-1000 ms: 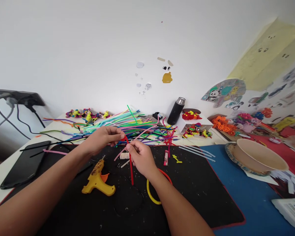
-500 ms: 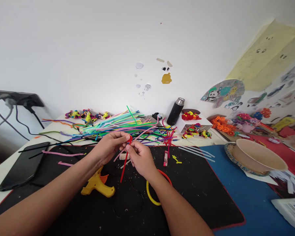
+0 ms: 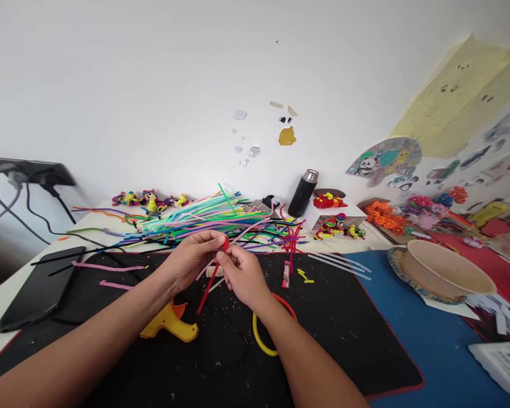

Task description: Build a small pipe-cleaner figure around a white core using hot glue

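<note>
Between my two hands is a red pipe cleaner (image 3: 206,293), its upper end curled into a small coil and its straight tail slanting down to the left. My left hand (image 3: 198,253) pinches the coiled end between thumb and fingers. Close against it, my right hand (image 3: 243,273) is closed on the same pipe cleaner just below the coil. Under my left forearm lies a yellow glue gun (image 3: 174,326), partly hidden. A yellow and red ring (image 3: 263,343) rests beneath my right forearm. Behind my hands spreads a pile of coloured pipe cleaners (image 3: 208,212).
On the black mat (image 3: 331,328) are a small red-labelled tube (image 3: 286,274), yellow snippets (image 3: 305,276) and clear glue sticks (image 3: 344,264). A black flask (image 3: 302,194) stands by the wall. To the right sits a bowl (image 3: 446,272); a dark tablet (image 3: 38,292) lies left.
The red pipe cleaner's tail has swung a little to the left and now slants more. Both hands keep nearly the same place and hold.
</note>
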Tool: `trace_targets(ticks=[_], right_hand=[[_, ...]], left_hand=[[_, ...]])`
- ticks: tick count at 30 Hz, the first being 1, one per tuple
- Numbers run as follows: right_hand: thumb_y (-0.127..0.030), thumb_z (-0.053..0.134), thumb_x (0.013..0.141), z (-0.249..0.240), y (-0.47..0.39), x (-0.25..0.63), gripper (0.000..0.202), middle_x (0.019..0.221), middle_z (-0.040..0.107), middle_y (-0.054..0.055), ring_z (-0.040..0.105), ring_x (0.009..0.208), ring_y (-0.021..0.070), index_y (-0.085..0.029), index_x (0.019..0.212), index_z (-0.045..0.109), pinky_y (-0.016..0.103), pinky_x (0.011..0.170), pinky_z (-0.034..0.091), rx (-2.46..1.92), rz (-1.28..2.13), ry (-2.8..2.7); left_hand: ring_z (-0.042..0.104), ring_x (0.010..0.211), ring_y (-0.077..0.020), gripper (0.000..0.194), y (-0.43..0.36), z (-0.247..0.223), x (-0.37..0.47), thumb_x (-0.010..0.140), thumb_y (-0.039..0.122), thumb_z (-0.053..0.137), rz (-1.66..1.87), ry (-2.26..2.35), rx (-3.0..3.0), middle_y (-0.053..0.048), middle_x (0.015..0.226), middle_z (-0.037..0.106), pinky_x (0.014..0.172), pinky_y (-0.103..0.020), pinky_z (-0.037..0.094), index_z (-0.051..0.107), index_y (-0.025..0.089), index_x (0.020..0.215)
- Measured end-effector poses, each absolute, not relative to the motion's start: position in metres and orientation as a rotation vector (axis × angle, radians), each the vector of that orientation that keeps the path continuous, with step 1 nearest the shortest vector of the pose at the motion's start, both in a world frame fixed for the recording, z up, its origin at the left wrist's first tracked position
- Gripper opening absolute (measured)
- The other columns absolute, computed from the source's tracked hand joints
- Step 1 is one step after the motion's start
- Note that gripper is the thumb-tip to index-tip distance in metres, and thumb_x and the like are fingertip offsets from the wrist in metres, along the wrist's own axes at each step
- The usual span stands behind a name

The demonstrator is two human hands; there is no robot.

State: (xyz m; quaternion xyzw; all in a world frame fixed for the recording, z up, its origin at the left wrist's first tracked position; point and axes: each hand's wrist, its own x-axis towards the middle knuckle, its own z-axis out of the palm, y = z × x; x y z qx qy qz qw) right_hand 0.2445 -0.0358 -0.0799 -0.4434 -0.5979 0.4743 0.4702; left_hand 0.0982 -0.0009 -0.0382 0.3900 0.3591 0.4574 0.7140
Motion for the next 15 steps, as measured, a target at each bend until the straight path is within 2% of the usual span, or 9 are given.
trace_targets(ticks=[7, 15], right_hand=[[-0.047, 0.058, 0.097, -0.074, -0.038, 0.243, 0.031, 0.051, 0.05, -0.007, 0.042, 0.039, 0.0087, -0.02, 0.082, 0.058, 0.021, 0.044, 0.034, -1.063, 1.239, -1.445], [-0.055, 0.058, 0.097, -0.073, -0.039, 0.242, 0.036, 0.053, 0.051, -0.007, 0.042, 0.04, 0.0082, -0.02, 0.086, 0.059, 0.02, 0.043, 0.033, -1.043, 1.258, -1.438]], left_hand=[[0.058, 0.059, -0.0128, 0.036, 0.001, -0.039, 0.095, 0.067, 0.041, 0.092, 1.023, 0.772, 0.939, -0.002, 0.071, 0.069, 0.056, -0.023, 0.046, 0.069, 0.016, 0.076], [0.054, 0.058, -0.0106, 0.036, 0.006, -0.035, 0.087, 0.074, 0.043, 0.088, 1.093, 0.793, 1.012, 0.001, 0.069, 0.063, 0.057, -0.021, 0.045, 0.065, 0.016, 0.08]])
